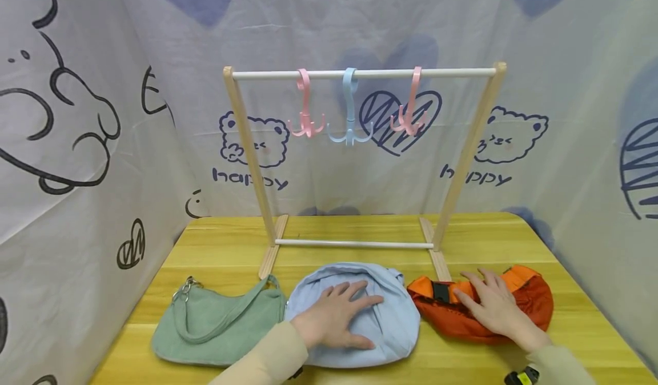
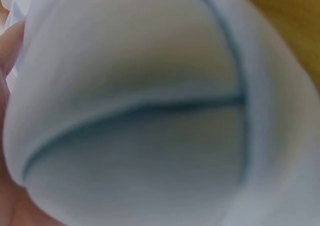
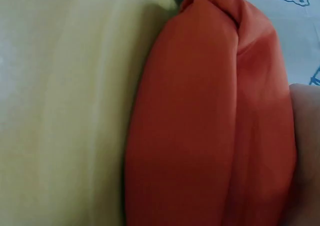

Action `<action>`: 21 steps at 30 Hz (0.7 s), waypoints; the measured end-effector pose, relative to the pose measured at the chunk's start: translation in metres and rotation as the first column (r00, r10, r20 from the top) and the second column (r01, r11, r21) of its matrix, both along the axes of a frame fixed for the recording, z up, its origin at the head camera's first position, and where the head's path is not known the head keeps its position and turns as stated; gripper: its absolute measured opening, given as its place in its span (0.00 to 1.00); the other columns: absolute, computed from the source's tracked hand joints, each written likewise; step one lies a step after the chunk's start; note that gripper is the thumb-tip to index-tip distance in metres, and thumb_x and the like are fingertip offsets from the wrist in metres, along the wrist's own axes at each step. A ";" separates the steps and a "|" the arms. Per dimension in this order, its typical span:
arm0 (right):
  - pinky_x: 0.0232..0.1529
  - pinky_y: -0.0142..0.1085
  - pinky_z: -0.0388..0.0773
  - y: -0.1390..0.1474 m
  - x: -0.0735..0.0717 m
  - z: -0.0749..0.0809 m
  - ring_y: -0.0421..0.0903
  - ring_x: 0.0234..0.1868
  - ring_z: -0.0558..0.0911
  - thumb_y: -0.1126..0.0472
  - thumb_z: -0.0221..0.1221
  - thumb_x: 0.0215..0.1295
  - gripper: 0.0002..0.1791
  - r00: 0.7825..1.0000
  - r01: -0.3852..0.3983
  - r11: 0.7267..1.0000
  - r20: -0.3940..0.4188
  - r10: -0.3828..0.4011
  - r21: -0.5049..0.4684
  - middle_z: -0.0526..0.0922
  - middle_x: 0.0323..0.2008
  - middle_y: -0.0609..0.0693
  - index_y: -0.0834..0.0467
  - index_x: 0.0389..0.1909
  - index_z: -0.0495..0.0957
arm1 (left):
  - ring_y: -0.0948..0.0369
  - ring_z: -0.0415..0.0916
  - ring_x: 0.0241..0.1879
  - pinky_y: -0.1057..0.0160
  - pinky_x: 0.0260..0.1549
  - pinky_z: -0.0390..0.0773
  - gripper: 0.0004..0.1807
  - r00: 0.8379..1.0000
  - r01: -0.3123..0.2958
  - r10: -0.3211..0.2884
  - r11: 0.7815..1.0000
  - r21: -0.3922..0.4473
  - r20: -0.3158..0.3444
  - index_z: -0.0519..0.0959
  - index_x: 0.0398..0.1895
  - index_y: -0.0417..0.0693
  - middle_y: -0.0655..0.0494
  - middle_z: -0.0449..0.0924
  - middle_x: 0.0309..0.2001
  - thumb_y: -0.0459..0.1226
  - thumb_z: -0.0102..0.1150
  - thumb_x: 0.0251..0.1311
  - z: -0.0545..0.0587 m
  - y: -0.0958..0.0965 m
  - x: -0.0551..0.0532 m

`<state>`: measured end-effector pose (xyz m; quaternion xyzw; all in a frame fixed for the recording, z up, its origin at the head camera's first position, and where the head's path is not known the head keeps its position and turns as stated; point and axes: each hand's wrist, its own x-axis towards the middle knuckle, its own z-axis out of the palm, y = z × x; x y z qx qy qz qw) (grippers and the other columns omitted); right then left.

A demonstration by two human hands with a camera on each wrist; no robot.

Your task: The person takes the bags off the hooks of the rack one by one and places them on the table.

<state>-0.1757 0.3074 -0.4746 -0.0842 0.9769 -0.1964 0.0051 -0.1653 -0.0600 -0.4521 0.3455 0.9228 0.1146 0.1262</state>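
My left hand (image 1: 336, 316) rests on a light blue cloth bag (image 1: 398, 333), fingers spread over its middle. Pale fabric with dark seam lines, the side of the blue bag (image 2: 140, 156), fills most of the left wrist view, and that hand shows only at the left edge. On the right, my other hand (image 1: 490, 305) touches the top of an orange-red bag (image 1: 537, 302) with its fingers apart. A black buckle (image 1: 440, 292) sits on this bag's orange strap. The right wrist view has the red side of the bag (image 3: 190, 116) standing up close to the camera.
A green shoulder bag (image 1: 172, 336) with a strap and metal rings lies at the left. Behind the bags stands a wooden rack (image 1: 465, 156) with a white top bar (image 1: 267, 75). Two pink hooks (image 1: 305, 102) and a blue hook (image 1: 350, 105) hang from it. Printed curtains enclose the table.
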 end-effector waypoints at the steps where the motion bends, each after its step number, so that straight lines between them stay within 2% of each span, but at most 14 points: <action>1: 0.55 0.79 0.60 -0.001 0.001 -0.002 0.84 0.65 0.57 0.37 0.49 0.75 0.37 0.999 0.001 1.000 0.033 -0.001 0.011 0.58 0.68 0.80 0.63 0.70 0.67 | 0.45 0.57 0.76 0.36 0.69 0.63 0.45 1.000 0.003 -0.003 1.000 -0.002 0.000 0.53 0.77 0.81 0.57 0.49 0.81 0.68 0.59 0.58 -0.001 0.000 0.000; 8: 0.59 0.80 0.54 0.002 0.002 -0.012 0.85 0.68 0.53 0.33 0.44 0.75 0.43 0.985 0.004 1.000 0.171 -0.009 0.028 0.55 0.70 0.81 0.62 0.74 0.59 | 0.43 0.58 0.76 0.35 0.67 0.65 0.44 1.000 0.012 -0.012 0.999 -0.037 0.006 0.53 0.77 0.82 0.58 0.50 0.81 0.68 0.59 0.58 -0.004 0.002 0.000; 15: 0.62 0.81 0.43 0.009 0.000 -0.013 0.84 0.70 0.43 0.29 0.44 0.73 0.47 0.956 0.019 1.000 0.293 -0.022 0.015 0.47 0.73 0.80 0.61 0.77 0.52 | 0.44 0.57 0.76 0.37 0.67 0.65 0.45 1.000 0.010 -0.010 0.998 -0.068 0.005 0.53 0.77 0.83 0.60 0.49 0.81 0.69 0.59 0.57 -0.004 0.006 0.003; 21: 0.61 0.82 0.37 0.022 0.001 -0.020 0.84 0.71 0.38 0.26 0.44 0.70 0.51 0.929 0.035 0.999 0.369 -0.026 -0.019 0.43 0.74 0.79 0.60 0.78 0.50 | 0.44 0.57 0.75 0.39 0.67 0.66 0.45 0.999 0.045 -0.045 0.995 -0.086 0.011 0.51 0.77 0.85 0.60 0.48 0.81 0.69 0.58 0.58 -0.006 0.013 0.008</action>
